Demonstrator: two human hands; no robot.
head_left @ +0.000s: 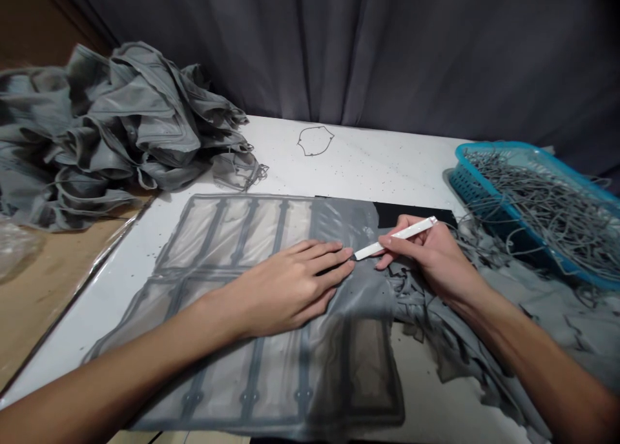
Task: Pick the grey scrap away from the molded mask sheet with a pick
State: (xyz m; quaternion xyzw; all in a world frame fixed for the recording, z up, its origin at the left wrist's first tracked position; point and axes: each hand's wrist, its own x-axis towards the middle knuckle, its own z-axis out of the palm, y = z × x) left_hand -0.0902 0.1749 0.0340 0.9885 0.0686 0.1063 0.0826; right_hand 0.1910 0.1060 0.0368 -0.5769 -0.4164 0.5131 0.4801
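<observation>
A thin grey see-through sheet (271, 353) with darker raised bands marking out several panels lies spread over the table. My left hand (305, 279) rests flat on it, fingers stretched out and pointing right. In my right hand (426, 250) is a slim white pen-shaped tool (397, 239), gripped between thumb and fingers. Its dark tip points down and left, right by my left fingertips; I cannot tell whether it is a pen or a knife. Crumpled grey scraps (411, 289) lie just below my right hand. Part of a black mat (411, 215) shows behind it.
At the back left rises a large heap of grey sheets (140, 121). A blue basket (489, 192) full of thin grey strips stands at the right. Nearby lie a thin dark outline piece (314, 141) on the white tabletop (378, 160) and more grey scraps (547, 315).
</observation>
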